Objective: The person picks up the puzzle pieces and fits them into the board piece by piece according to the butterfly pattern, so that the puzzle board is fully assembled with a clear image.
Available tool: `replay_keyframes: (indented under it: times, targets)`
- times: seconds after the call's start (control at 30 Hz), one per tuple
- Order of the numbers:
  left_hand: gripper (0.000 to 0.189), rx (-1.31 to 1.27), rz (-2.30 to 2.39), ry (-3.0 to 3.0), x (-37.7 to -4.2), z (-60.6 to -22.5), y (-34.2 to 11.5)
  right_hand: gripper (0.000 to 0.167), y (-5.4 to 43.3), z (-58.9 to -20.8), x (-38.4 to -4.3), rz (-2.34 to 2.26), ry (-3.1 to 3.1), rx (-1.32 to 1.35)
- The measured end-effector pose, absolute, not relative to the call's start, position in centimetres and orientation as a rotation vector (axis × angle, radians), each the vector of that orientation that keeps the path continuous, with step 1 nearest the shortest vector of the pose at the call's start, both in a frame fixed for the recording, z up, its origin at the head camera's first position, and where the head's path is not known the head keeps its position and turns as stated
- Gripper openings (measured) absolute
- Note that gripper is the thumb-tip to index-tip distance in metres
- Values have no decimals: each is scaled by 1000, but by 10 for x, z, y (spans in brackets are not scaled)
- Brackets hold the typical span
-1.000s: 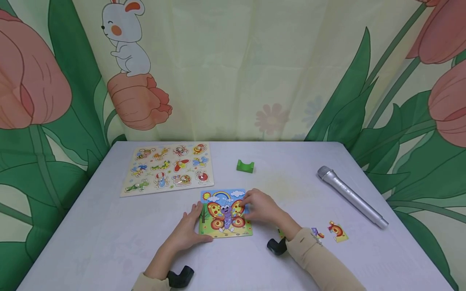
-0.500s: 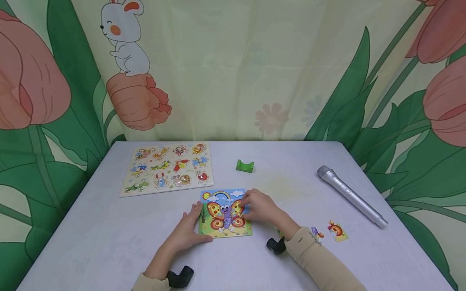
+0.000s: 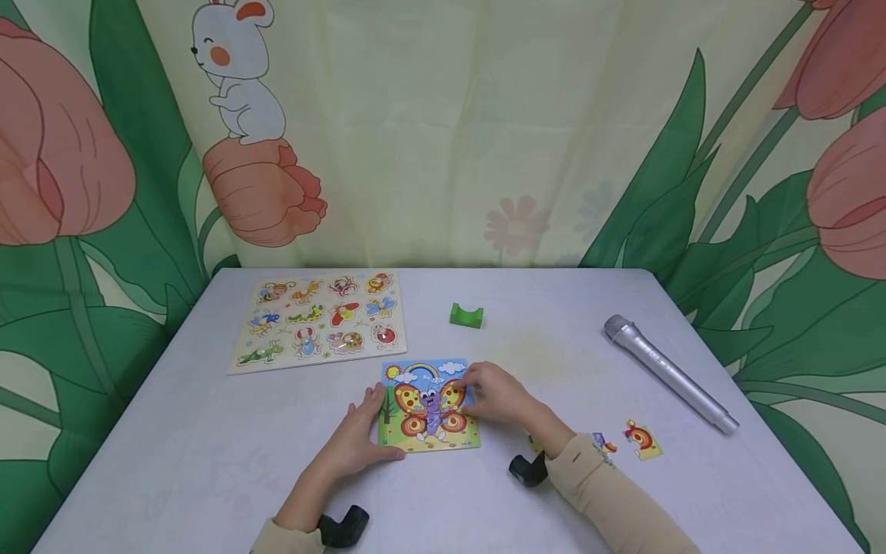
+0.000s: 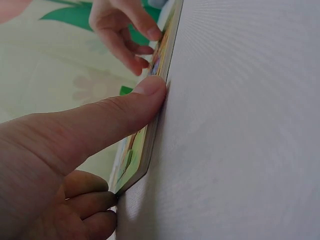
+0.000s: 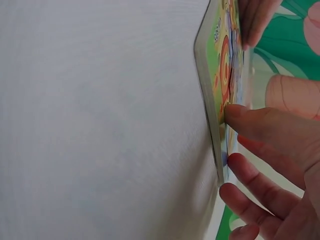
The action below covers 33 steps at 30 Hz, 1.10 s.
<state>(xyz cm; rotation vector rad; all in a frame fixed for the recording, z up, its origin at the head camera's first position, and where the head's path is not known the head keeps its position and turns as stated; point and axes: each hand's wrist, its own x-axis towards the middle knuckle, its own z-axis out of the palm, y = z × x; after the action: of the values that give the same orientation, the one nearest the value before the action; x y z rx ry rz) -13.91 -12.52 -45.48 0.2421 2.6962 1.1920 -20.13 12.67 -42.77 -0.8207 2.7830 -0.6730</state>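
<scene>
Well inside bench (image 3: 201, 462) edges | bright butterfly puzzle (image 3: 431, 408)! | left hand (image 3: 354, 442) wide, right hand (image 3: 497, 394) fingers parted, both touching it

1. Left hand (image 3: 351, 440): thumb extended along the near edge of the butterfly puzzle (image 3: 431, 408), fingers against its left edge.
2. Right hand (image 3: 500, 396): thumb tip touching the puzzle's right part, fingers gently bent.
3. Left forearm (image 3: 304, 492) and right forearm (image 3: 545, 425) slant from the puzzle's near side.
</scene>
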Motion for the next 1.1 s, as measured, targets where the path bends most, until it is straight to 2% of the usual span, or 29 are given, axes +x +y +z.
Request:
replay_keyframes:
  times: [0.73,1.1]
  targets:
    - [104,238,1180,2700,-139,-455,-125,38,141,-421,-193,-935,2697,-722]
    - [105,259,1185,2699,-140,-456,-126,37,165,-416,-180,-977,2719,-628]
